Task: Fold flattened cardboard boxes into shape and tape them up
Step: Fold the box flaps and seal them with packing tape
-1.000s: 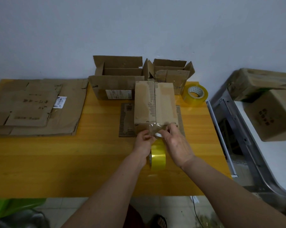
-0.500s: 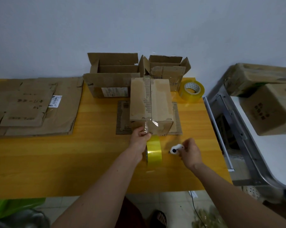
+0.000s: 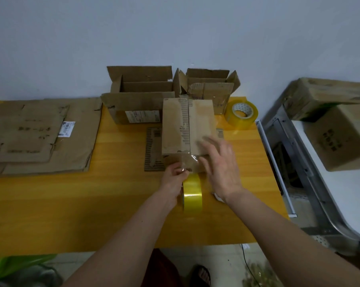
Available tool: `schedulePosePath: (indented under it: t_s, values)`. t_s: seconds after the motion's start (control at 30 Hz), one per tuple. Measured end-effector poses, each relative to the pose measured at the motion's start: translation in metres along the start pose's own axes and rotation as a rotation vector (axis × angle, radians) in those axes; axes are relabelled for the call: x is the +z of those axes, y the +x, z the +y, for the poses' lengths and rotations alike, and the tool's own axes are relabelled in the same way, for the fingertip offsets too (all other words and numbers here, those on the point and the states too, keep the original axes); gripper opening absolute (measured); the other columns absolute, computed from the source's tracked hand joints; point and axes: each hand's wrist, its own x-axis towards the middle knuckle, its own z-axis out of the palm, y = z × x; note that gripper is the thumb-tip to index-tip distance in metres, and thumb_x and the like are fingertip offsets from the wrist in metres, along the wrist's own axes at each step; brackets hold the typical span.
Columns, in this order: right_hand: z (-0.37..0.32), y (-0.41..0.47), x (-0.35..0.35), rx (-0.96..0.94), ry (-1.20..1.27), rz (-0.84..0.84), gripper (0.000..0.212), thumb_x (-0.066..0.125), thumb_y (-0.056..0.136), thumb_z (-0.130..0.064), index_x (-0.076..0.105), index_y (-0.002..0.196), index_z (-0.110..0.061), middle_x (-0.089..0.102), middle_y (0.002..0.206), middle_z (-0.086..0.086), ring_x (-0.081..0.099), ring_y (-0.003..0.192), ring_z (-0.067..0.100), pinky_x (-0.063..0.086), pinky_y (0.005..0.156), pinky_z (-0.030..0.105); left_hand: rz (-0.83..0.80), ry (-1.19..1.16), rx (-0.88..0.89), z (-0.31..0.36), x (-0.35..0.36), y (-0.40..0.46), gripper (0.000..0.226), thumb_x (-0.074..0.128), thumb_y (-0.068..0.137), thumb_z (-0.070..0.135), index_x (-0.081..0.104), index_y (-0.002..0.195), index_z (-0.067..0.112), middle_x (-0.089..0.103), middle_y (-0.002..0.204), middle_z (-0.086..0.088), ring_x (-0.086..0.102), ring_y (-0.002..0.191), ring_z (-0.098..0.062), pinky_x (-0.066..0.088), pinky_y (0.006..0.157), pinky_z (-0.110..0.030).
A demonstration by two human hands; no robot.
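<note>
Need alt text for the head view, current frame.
A person's left hand pinches clear tape at a closed cardboard box on a yellow table, tape roll beside it; the open right hand reaches over the box. Flattened cardboard lies left.

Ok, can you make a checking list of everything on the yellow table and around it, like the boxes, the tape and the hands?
Surface: yellow table, wood grain.
Job's things: closed box taped along its seam; tape roll upright at its near end; flattened cardboard stacked left.
Clutter: two open boxes at the wall; spare tape roll; small white object, unclear.
Grippers: left hand pinches the tape end; right hand open, blurred, over the box.
Cables: thin black cable on the floor.
Surroundings: grey wall; cartons on a metal frame, right.
</note>
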Motion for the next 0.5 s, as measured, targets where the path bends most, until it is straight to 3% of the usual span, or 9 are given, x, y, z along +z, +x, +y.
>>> schedulePosePath:
  t_s: [0.07, 0.17, 0.33, 0.5]
  values:
    - [-0.010, 0.021, 0.003, -0.081, -0.048, -0.179, 0.051, 0.058, 0.092, -0.024, 0.045, 0.141, -0.018, 0.037, 0.149, 0.008, 0.025, 0.141, 0.028, 0.024, 0.116, 0.041, 0.003, 0.018, -0.001, 0.001, -0.001, 0.000, 0.037, 0.064, 0.090, 0.009, 0.054, 0.124, 0.021, 0.063, 0.104, 0.005, 0.061, 0.097, -0.022, 0.051, 0.076, -0.038]
    - [-0.006, 0.031, 0.015, -0.052, -0.063, -0.319, 0.051, 0.051, 0.097, -0.027, 0.037, 0.146, -0.024, 0.029, 0.154, -0.001, 0.014, 0.144, 0.024, 0.010, 0.118, 0.032, -0.011, 0.033, 0.005, 0.002, -0.003, 0.001, 0.038, 0.064, 0.090, 0.008, 0.053, 0.124, 0.020, 0.063, 0.114, 0.000, 0.060, 0.107, -0.025, 0.047, 0.099, -0.050]
    - [0.001, 0.038, 0.022, -0.052, -0.063, -0.296, 0.050, 0.055, 0.094, -0.021, 0.043, 0.142, -0.024, 0.035, 0.151, -0.001, 0.021, 0.141, 0.024, 0.014, 0.116, 0.030, -0.042, 0.088, 0.015, 0.011, -0.008, -0.001, 0.040, 0.063, 0.091, 0.009, 0.052, 0.128, 0.019, 0.062, 0.113, 0.002, 0.060, 0.108, -0.022, 0.049, 0.093, -0.041]
    - [0.001, 0.043, 0.019, -0.026, -0.002, -0.385, 0.057, 0.057, 0.093, -0.017, 0.037, 0.146, -0.025, 0.026, 0.155, -0.001, 0.011, 0.145, 0.023, 0.008, 0.117, 0.031, -0.068, 0.097, -0.009, 0.012, -0.021, -0.012, 0.041, 0.060, 0.092, 0.006, 0.051, 0.129, 0.020, 0.061, 0.117, -0.003, 0.059, 0.110, -0.024, 0.047, 0.100, -0.047]
